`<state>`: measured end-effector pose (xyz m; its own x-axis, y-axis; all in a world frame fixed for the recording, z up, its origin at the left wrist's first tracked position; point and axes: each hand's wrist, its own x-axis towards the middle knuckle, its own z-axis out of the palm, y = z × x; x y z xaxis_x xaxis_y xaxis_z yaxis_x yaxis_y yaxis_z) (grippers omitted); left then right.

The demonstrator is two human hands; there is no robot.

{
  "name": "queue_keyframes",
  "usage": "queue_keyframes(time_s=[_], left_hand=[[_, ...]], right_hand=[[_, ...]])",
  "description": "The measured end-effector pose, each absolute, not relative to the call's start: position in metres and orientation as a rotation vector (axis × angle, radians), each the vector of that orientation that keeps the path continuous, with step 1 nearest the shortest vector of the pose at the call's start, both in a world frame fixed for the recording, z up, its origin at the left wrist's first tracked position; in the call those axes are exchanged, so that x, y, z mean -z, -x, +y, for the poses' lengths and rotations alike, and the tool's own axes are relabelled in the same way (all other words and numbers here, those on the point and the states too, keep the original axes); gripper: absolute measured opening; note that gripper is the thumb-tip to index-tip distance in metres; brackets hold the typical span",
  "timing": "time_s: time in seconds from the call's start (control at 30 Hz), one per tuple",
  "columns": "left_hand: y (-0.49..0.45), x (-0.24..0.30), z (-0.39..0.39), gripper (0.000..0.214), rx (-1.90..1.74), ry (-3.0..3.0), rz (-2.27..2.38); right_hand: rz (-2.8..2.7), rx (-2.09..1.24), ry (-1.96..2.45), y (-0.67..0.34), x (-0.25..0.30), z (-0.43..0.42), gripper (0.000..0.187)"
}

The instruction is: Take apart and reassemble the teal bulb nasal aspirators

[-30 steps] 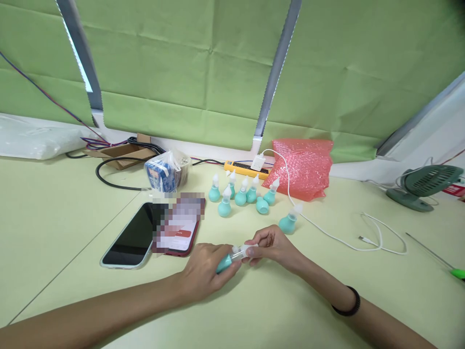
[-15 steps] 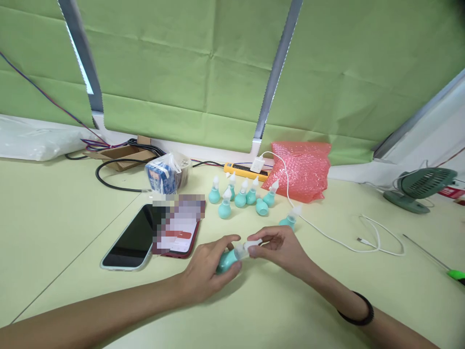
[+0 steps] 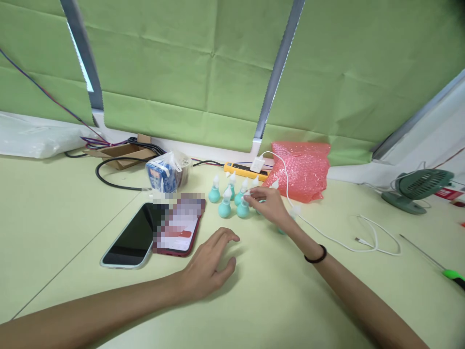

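Several teal rubber bulbs with white nozzles [image 3: 224, 205] stand in a cluster at the middle of the pale green table [image 3: 54, 213]. My right hand [image 3: 267, 202] reaches into the cluster and pinches the white nozzle of one teal bulb [image 3: 243, 208], which stands on the table. My left hand [image 3: 210, 261] rests on the table nearer to me, fingers loosely curled and apart, holding nothing. It lies just right of two phones [image 3: 132, 237].
A pink bubble-wrap bag [image 3: 303, 167], a yellow power strip [image 3: 247, 169] with a white charger cable [image 3: 363, 240], a bagged blue carton [image 3: 165, 174], a black cable, a cardboard piece and a green desk fan [image 3: 417, 189] lie around. A green-handled tool [image 3: 450, 276] is at the right edge.
Both hands held one bulb together near me. Now my right hand has carried it away to the cluster and set it down, and my left hand has let go.
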<state>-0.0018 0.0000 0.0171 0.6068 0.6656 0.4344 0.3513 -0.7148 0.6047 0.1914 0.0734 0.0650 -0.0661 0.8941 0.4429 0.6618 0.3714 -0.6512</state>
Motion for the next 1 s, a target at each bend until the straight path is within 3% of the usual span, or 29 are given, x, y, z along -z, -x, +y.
queue_keyframes(time_s=[0.23,0.33,0.4,0.47,0.57,0.7,1.0], left_hand=[[0.001,-0.013,0.001,0.031,-0.891,-2.416,0.789],[0.001,-0.013,0.001,0.03,-0.875,-2.428,0.804],[0.0,-0.015,0.001,0.029,-0.857,-2.435,0.809],[-0.001,-0.016,0.0,0.027,-0.831,-2.444,0.817],[-0.003,-0.018,0.0,0.024,-0.798,-2.456,0.83],[-0.004,-0.02,-0.001,0.023,-0.784,-2.472,0.82],[-0.004,-0.018,-0.001,0.02,-0.773,-2.506,0.815]], right_hand=[[-1.932,-0.212,1.517,-0.202,-0.084,0.063,0.035],[-2.111,0.248,1.728,-0.225,-0.112,0.048,0.036],[-2.168,0.358,1.849,-0.244,-0.125,0.043,0.042],[-2.191,0.304,1.979,-0.261,-0.129,0.045,0.05],[-2.242,-0.044,2.104,-0.277,-0.121,0.054,0.055],[-2.311,-0.395,2.117,-0.283,-0.108,0.063,0.045],[-2.303,0.023,1.995,-0.28,-0.102,0.075,0.027]])
